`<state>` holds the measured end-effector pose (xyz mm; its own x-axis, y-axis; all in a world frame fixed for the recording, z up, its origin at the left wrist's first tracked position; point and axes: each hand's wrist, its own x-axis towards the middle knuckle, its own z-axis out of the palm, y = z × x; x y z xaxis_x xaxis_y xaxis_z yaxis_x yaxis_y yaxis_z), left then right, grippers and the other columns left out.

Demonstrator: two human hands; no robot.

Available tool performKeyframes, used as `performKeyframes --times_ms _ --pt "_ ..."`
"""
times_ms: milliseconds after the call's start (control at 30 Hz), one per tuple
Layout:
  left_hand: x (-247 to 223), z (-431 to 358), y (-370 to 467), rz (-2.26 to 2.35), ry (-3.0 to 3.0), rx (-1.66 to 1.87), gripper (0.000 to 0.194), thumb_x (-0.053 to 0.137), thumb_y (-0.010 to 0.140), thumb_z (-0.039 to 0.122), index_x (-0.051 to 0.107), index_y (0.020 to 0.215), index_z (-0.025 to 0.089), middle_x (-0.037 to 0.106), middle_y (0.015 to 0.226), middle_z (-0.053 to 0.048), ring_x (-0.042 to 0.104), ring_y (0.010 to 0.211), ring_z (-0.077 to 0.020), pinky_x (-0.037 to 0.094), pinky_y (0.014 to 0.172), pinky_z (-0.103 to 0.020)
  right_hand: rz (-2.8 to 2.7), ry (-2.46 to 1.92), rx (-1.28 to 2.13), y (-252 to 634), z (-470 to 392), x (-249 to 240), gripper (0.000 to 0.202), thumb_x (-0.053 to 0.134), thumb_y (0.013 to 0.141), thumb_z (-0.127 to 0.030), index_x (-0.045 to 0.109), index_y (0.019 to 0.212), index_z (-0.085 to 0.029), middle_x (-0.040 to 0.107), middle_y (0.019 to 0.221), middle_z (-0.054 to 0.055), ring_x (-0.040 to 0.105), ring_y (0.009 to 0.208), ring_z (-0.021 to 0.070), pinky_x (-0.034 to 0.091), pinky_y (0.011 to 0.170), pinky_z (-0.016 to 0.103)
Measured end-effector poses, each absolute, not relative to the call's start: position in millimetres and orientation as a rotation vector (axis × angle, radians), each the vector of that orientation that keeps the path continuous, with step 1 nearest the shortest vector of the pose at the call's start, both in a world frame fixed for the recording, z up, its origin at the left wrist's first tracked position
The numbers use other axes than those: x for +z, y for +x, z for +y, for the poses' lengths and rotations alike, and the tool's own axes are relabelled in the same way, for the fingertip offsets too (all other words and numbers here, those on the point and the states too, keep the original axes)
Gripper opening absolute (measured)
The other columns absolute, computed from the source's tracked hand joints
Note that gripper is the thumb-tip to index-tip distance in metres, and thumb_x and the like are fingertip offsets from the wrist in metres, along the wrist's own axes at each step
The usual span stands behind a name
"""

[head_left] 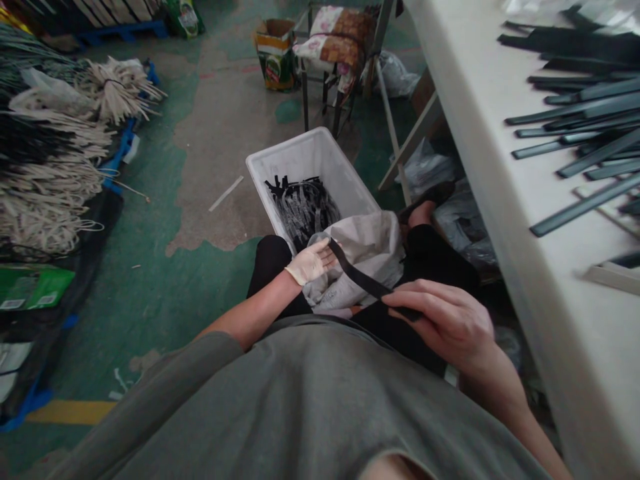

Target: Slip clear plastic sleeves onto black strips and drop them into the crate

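Observation:
My right hand (447, 320) grips a flat black strip (360, 279) near its lower end, with thumb and fingers closed on it. The strip runs up and left across my lap, and its far end reaches my left hand (313, 261). A pale glove covers that hand, which is turned palm up with its fingers stretched out; the strip's tip is at the thumb side. Whether the thumb presses on the tip I cannot tell. A whitish cloth or sack (367, 257) lies over my lap beneath the strip. Just beyond stands a white plastic bin (345, 163) holding many black and grey strips (305, 207).
On my right a white table (480, 113) carries many dark strips (590, 127). A stool with a cushion (340, 37) and a cardboard box (277, 57) stand ahead. Bundles of pale cords (50, 200) lie on blue pallets at left. Plastic bags (463, 230) sit under the table.

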<state>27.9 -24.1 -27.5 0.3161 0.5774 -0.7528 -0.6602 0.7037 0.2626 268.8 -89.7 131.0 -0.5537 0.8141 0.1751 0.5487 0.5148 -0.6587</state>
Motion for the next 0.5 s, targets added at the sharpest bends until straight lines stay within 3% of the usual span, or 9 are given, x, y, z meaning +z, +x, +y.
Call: performKeyframes --times_ms 233,367,500 --pt "-23 -31 34 0.934 -0.105 0.753 0.018 0.056 0.096 0.025 0.07 0.096 0.013 0.074 0.094 -0.009 0.071 0.085 -0.016 0.053 0.085 -0.029 -2.298 -1.108 0.72 251 -60 87 0.02 0.054 0.095 -0.023 0.074 0.099 -0.022 0.073 0.085 0.006 0.069 0.076 0.0169 0.053 0.071 0.028" --pt "-19 -34 43 0.95 -0.104 0.741 0.016 0.061 0.093 0.027 0.069 0.089 0.014 0.072 0.085 -0.007 0.07 0.081 -0.0155 0.053 0.09 -0.031 -2.314 -1.213 0.766 238 -45 54 0.022 0.053 0.094 -0.024 0.074 0.101 -0.022 0.071 0.086 0.005 0.067 0.078 0.0178 0.052 0.073 0.029" --pt "-15 -37 50 0.95 -0.038 0.764 0.012 0.067 0.089 0.024 0.067 0.081 0.016 0.069 0.076 -0.004 0.068 0.076 -0.0149 0.051 0.091 -0.033 -2.286 -1.262 0.75 226 -29 30 0.022 0.059 0.09 -0.02 0.076 0.1 -0.026 0.071 0.102 0.007 0.066 0.095 0.0209 0.052 0.084 0.033"
